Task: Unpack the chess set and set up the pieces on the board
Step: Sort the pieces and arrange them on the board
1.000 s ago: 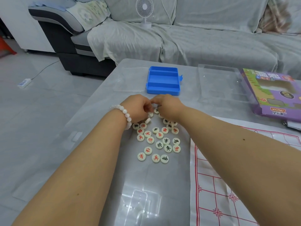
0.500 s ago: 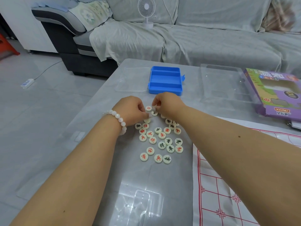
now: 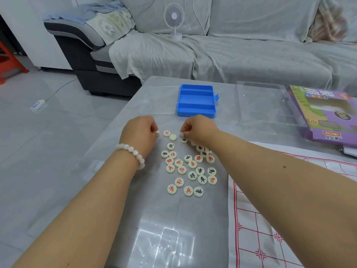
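— Dozens of small discs, the pieces [image 3: 190,167], lie loose on the table [image 3: 108,171]; they look light, hard and smooth, so I'd expect them to skid on that glossy top; how would you lift one?

— By the rim, thumb on one side and a fingertip opposite; pressing on the flat face would likely just slide it; most lie character-up, but one blank disc [image 3: 172,137] near the far end looks face-down and would need turning.

— Where do the hands sit against the heap?

— Both at its far end, a little apart; the left hand [image 3: 141,132] has its fingers curled and seems to pinch a pale piece at the fingertips; the right hand [image 3: 199,129] is curled too, its fingertips on or around a piece [image 3: 184,140] with a black mark; whether that one is lifted or only touched I cannot tell.

— And further out?

— The heap runs from the hands back toward the person, between the forearms; the board [image 3: 280,219], a red-lined sheet, lies just right of the heap under the right forearm, with no pieces on the part that shows; beyond the hands sits the blue case [image 3: 196,100], empty, its clear lid [image 3: 158,99] beside it; a purple box [image 3: 324,115] lies far right.
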Motion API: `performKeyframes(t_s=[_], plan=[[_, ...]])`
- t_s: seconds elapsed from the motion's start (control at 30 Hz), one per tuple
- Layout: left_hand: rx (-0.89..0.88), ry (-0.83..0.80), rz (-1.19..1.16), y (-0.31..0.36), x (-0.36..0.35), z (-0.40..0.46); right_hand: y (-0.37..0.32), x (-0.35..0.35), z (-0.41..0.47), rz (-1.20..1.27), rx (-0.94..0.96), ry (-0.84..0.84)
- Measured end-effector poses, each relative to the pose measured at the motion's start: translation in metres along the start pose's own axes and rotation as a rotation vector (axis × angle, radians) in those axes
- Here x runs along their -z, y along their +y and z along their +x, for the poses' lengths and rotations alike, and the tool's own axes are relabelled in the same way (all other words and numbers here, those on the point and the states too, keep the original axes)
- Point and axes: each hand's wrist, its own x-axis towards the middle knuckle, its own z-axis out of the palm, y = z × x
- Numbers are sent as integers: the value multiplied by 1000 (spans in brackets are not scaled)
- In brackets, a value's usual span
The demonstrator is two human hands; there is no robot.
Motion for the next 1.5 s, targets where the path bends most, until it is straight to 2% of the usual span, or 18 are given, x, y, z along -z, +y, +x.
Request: performKeyframes(t_s=[0.07,0.2,0.4,0.47,0.57,0.63,0.87,1.0,1.2,1.3,1.4,1.5], plan=[[-28,2,20,-7,-4,-8,-4,-7,-1,-26,14,1],[-101,-112,59,-13,-9,-19,-12,-18,-3,-155,108,66],[-20,-33,-216,-26,-15,-17,-17,-17,-2,-307,170,70],[-9,-85,-215,-27,-14,-11,-14,-15,0,-261,129,50],[-48,-218,-105,-26,-12,-1,-13,-9,-1,-48,43,-36],[-77,-267,-25,-24,-9,4,-12,-8,1,-17,49,-31],[-93,-191,1,-16,-13,25,-5,-9,5,-24,30,-10],[-96,-222,23,-7,-20,35,-7,-10,4,-108,71,2],[-134,-242,85,4,-24,37,9,25,-10,49,14,105],[-144,-230,112,7,-24,36,11,29,-34,54,58,-12],[-125,-238,106,7,-20,30,13,23,-55,-42,102,-139],[-107,-233,62,-3,-14,17,18,20,-67,-145,136,-190]])
